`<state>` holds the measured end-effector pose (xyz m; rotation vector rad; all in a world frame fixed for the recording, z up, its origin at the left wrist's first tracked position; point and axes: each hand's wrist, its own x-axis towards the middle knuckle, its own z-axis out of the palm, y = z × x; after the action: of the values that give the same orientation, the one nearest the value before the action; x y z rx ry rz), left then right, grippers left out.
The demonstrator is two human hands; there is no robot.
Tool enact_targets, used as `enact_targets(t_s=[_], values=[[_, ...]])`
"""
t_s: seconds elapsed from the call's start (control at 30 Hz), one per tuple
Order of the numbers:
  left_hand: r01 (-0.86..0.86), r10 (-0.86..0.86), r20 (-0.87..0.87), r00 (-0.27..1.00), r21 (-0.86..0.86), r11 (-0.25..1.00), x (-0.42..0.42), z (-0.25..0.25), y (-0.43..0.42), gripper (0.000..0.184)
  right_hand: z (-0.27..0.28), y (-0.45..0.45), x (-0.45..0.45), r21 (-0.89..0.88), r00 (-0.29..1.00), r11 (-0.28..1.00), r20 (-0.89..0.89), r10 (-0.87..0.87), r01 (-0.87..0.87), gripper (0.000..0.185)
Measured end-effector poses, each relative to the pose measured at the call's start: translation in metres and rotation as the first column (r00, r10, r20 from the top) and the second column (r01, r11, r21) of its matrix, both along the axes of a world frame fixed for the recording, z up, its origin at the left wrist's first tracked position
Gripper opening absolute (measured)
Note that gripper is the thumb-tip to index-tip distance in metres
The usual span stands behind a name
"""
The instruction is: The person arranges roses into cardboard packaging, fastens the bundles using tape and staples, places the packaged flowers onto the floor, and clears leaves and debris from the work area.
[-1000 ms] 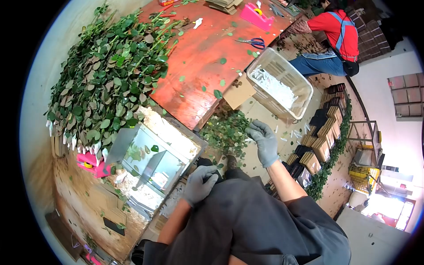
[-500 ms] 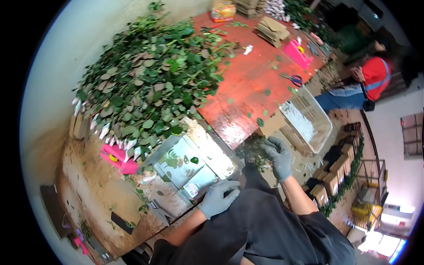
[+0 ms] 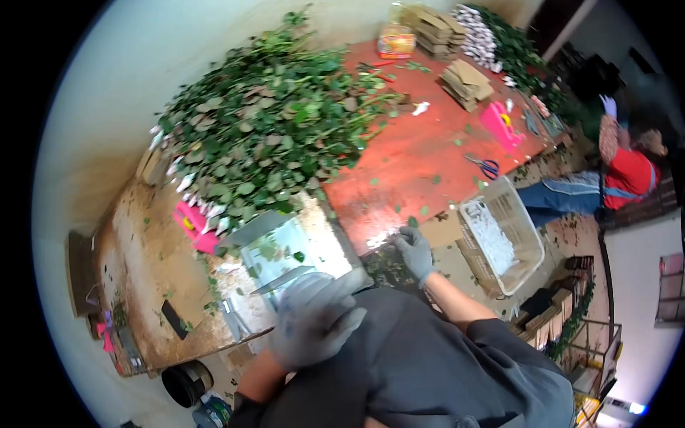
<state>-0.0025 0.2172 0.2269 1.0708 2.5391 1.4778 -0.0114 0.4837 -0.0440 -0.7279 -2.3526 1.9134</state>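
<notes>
My left hand [image 3: 314,321], in a grey glove, is raised close to the camera, blurred, with thumb and fingers apart and nothing visible in it. Behind it stands a light metal tray [image 3: 289,241] with loose leaves on its surface, partly covered by the hand. At the near corner of the red table [image 3: 399,171] is my gloved right hand [image 3: 415,253], its fingers loosely bent and nothing seen in them. A green leaf [image 3: 412,222] lies just beyond its fingertips. A large heap of leafy stems [image 3: 264,128], with white-wrapped ends at the left, lies beyond the tray.
Right of my right hand stands a plastic crate [image 3: 531,260] holding white pieces. Scissors [image 3: 489,168], a pink tape dispenser [image 3: 501,125] and folded cardboard [image 3: 465,83] lie on the red table. Another pink dispenser [image 3: 194,225] sits left. A person in red [image 3: 631,171] stands at the right.
My left hand has risen from beside the tray towards the camera. My right hand has moved left towards the table corner. The view has shifted, and the other person has an arm raised.
</notes>
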Motion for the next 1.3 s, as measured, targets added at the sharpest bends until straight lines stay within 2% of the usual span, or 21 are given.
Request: enact_targets(t_s=[0.1, 0.17, 0.2, 0.23, 0.27, 0.37, 0.5, 0.57, 0.6, 0.67, 0.7, 0.77, 0.9, 1.0, 1.1, 1.13, 1.17, 1.2, 1.23, 1.27, 1.3], values=[[-0.054, 0.03, -0.214, 0.976, -0.109, 0.993, 0.008, 0.021, 0.026, 0.049, -0.102, 0.078, 0.032, 0.111, 0.963, 0.971, 0.146, -0.225, 0.21, 0.042], [0.025, -0.044, -0.175, 0.984, -0.109, 0.994, 0.008, 0.035, 0.048, 0.045, -0.187, 0.135, 0.058, 0.115, 0.914, 0.948, 0.255, -0.316, 0.295, 0.044], [0.097, -0.112, -0.149, 0.982, -0.104, 0.99, 0.007, 0.043, 0.058, 0.042, -0.229, 0.165, 0.071, -0.109, 0.912, 0.955, 0.345, -0.224, 0.275, 0.046], [0.131, -0.151, -0.148, 0.977, -0.135, 0.982, 0.008, 0.053, 0.071, 0.033, -0.235, 0.177, 0.078, -0.327, 0.905, 0.907, 0.408, -0.117, 0.264, 0.049], [0.132, -0.151, -0.139, 0.979, -0.138, 0.982, 0.009, 0.056, 0.082, 0.033, -0.241, 0.184, 0.084, -0.329, 0.902, 0.906, 0.416, -0.115, 0.267, 0.049], [0.287, -0.295, -0.339, 0.893, -0.076, 0.955, 0.007, 0.059, 0.111, 0.028, -0.246, 0.189, 0.083, 0.119, 0.779, 0.992, 0.626, -0.042, -0.041, 0.054], [0.174, -0.099, -0.494, 0.864, 0.108, 0.979, 0.015, 0.036, 0.172, 0.04, -0.25, 0.172, 0.068, 0.061, 0.867, 0.998, 0.496, -0.05, 0.023, 0.056], [0.11, 0.007, -0.521, 0.854, 0.192, 0.975, 0.02, 0.027, 0.201, 0.043, -0.291, 0.169, 0.05, -0.215, 0.869, 0.929, 0.463, -0.174, 0.3, 0.045], [0.068, 0.045, -0.497, 0.867, 0.208, 0.976, 0.02, 0.031, 0.208, 0.041, -0.326, 0.163, 0.044, -0.426, 0.767, 0.668, 0.531, -0.361, 0.61, 0.035], [-0.014, 0.121, -0.446, 0.887, 0.235, 0.972, 0.02, 0.039, 0.224, 0.036, -0.356, 0.171, 0.04, -0.419, 0.759, 0.713, 0.603, -0.244, 0.562, 0.031], [0.049, -0.009, -0.362, 0.932, 0.103, 0.994, 0.016, 0.05, 0.224, 0.027, -0.37, 0.172, 0.039, -0.461, 0.755, 0.669, 0.613, -0.234, 0.583, 0.032], [-0.008, 0.03, -0.433, 0.901, 0.052, 0.999, 0.006, 0.029, 0.23, 0.016, -0.374, 0.174, 0.025, -0.513, 0.789, 0.638, 0.556, -0.263, 0.574, 0.033], [-0.043, 0.084, -0.306, 0.948, 0.138, 0.99, -0.016, 0.007, 0.236, 0.028, -0.422, 0.196, 0.022, -0.511, 0.767, 0.61, 0.579, -0.277, 0.606, 0.035], [-0.281, 0.311, -0.173, 0.935, 0.176, 0.943, -0.028, -0.001, 0.238, 0.04, -0.427, 0.202, 0.011, -0.507, 0.79, 0.619, 0.494, -0.362, 0.6, 0.035], [-0.222, 0.306, -0.455, 0.836, 0.23, 0.948, -0.044, -0.02, 0.214, 0.038, -0.423, 0.209, -0.013, -0.458, 0.793, 0.654, 0.441, -0.42, 0.602, 0.037], [-0.106, 0.119, -0.378, 0.918, 0.057, 0.993, -0.06, -0.008, 0.198, 0.034, -0.416, 0.204, -0.026, -0.406, 0.786, 0.684, 0.438, -0.436, 0.606, 0.038], [0.027, -0.055, -0.264, 0.963, -0.11, 0.994, -0.074, 0.007, 0.181, 0.031, -0.373, 0.196, -0.041, -0.558, 0.827, 0.611, 0.4, -0.395, 0.562, 0.037], [0.172, -0.207, -0.113, 0.972, -0.258, 0.951, -0.081, 0.018, 0.169, 0.029, -0.349, 0.193, -0.055, -0.491, 0.867, 0.716, 0.32, -0.383, 0.497, 0.037], [0.099, -0.163, -0.166, 0.973, -0.337, 0.936, -0.078, 0.013, 0.159, 0.031, -0.352, 0.192, -0.063, -0.728, 0.924, 0.576, 0.226, -0.309, 0.371, 0.043], [0.021, -0.122, -0.225, 0.967, -0.406, 0.914, -0.076, 0.004, 0.15, 0.032, -0.384, 0.207, -0.064, -0.622, 0.974, 0.749, 0.147, -0.174, 0.228, 0.047], [-0.004, -0.068, -0.137, 0.988, -0.466, 0.885, -0.073, 0.003, 0.134, 0.034, -0.411, 0.217, -0.063, -0.668, 0.981, 0.72, 0.096, -0.167, 0.188, 0.047]])
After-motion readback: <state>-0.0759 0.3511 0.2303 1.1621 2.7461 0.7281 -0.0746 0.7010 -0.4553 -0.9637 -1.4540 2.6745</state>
